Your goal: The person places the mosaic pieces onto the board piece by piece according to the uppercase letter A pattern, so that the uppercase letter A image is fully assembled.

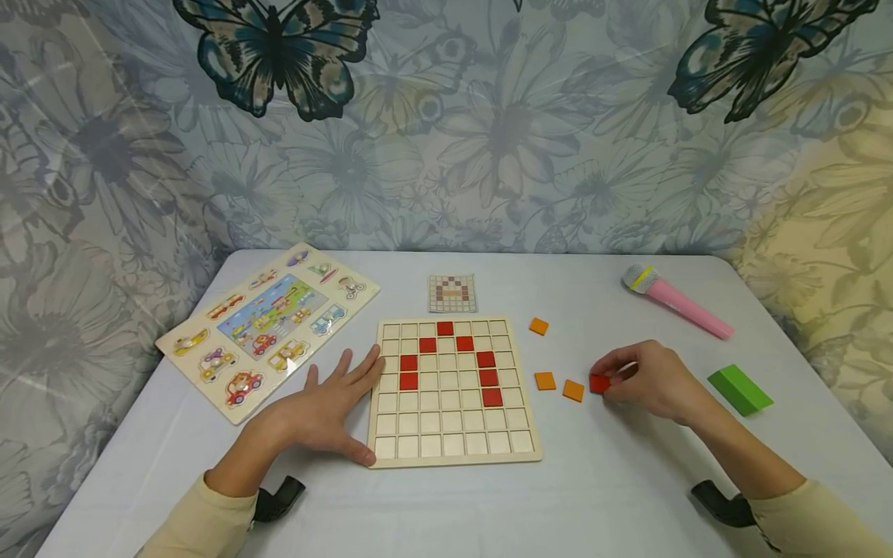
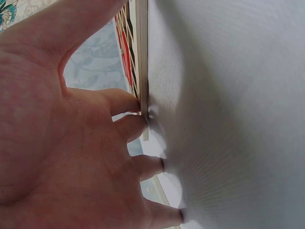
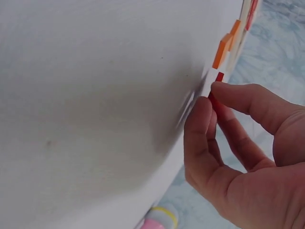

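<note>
My right hand (image 1: 650, 381) pinches a red square tile (image 1: 598, 384) between thumb and fingers, low over the table right of the board; the right wrist view shows the red tile (image 3: 218, 86) at the fingertips. With fingers spread, my left hand (image 1: 324, 407) touches the left edge of the wooden grid board (image 1: 453, 422), its thumb at the near left corner. Several red tiles (image 1: 491, 397) sit in the board's cells in an arch-like pattern. Orange tiles lie loose beside the board: one farther back (image 1: 538, 326), and two nearer, one of them close to my right hand (image 1: 574, 390).
Behind the board lies a small pattern card (image 1: 452, 293). A vehicle picture puzzle (image 1: 272, 325) lies at the left. To the right are a pink toy microphone (image 1: 680, 302) and a green block (image 1: 739, 390), the block close to my right forearm.
</note>
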`<state>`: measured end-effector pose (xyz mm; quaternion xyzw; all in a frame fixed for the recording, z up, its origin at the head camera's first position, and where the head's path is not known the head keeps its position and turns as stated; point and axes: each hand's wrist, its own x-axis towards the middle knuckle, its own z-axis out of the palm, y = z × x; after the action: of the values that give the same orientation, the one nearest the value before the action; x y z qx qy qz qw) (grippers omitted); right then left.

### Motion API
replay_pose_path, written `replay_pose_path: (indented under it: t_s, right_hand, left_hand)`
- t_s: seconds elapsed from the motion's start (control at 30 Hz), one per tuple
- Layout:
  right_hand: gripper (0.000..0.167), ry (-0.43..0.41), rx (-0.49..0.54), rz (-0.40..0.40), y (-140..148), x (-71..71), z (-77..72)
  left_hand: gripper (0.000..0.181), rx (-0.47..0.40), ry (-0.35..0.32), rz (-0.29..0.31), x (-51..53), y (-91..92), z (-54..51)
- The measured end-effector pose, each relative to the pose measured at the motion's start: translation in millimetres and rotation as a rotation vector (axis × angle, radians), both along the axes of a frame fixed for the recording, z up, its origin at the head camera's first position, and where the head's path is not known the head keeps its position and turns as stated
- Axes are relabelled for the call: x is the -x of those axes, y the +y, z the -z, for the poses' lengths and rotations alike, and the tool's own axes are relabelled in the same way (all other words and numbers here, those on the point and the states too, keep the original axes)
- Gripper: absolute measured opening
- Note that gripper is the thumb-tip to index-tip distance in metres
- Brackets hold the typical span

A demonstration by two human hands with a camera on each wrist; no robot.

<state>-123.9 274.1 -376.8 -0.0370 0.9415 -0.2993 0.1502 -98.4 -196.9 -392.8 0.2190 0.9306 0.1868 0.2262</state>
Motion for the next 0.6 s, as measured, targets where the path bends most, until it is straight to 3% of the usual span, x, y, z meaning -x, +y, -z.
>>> replay_pose_path:
  t_s: [0.6]
  right_hand:
    - [0.029,0.03,0.046,-0.049,-23,1.6,-10.1]
  left_hand:
    - [0.136,-0.01,-0.012,0.002,-0.3,0.8,-1.8]
